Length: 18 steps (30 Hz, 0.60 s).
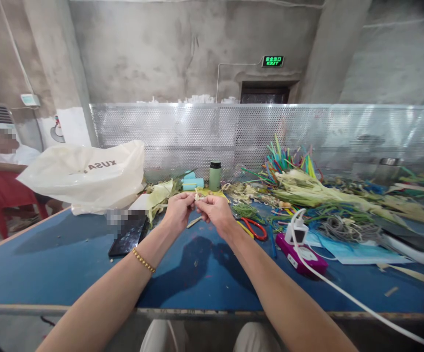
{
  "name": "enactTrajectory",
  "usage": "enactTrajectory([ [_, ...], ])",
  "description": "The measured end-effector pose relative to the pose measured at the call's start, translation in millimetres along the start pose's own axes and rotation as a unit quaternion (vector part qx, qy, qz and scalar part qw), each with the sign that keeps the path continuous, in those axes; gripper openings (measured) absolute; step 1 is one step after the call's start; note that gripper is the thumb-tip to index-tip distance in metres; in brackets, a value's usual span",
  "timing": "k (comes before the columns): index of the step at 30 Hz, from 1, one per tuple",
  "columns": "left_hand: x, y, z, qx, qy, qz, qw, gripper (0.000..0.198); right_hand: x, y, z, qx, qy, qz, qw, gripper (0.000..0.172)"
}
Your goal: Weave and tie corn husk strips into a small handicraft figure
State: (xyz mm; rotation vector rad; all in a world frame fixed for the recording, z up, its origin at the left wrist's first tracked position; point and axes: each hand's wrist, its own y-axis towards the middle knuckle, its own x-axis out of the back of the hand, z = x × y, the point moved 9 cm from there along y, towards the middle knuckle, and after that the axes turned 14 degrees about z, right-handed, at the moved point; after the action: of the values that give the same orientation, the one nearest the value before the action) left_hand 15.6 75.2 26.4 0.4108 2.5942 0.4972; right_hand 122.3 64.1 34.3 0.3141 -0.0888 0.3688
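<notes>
I see the left hand (178, 213) and right hand (216, 212) pinched on a pale piece (197, 195) above the table (68, 264); fingers partly cover it. Bag (94, 173): contents hidden, lettering distorted. Bottle (215, 177): dark cap (215, 164) fitted, contents not visible. Far-right items: blurred. Wall sign (272, 61): reads "EXIT".

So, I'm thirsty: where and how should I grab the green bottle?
Probably grip the bottle round its upper body, below the black lid, coming from the right: it stands upright and straight-sided, while blue things sit close on its left.
</notes>
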Motion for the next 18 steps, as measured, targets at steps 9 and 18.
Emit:
enactTrajectory([
  [9, 7.4, 0.0, 4.4, 0.027, -0.017, -0.025, 0.999, 0.014, -2.1, 0.9, -1.9, -0.006, 0.001, 0.008, 1.0, 0.014],
  [18, 10.1, 1.2, 3.5, 0.025, -0.019, -0.04, 0.999, 0.009, -5.9, -0.2, -1.9, 0.0, 0.005, 0.016, 1.0, 0.017],
])
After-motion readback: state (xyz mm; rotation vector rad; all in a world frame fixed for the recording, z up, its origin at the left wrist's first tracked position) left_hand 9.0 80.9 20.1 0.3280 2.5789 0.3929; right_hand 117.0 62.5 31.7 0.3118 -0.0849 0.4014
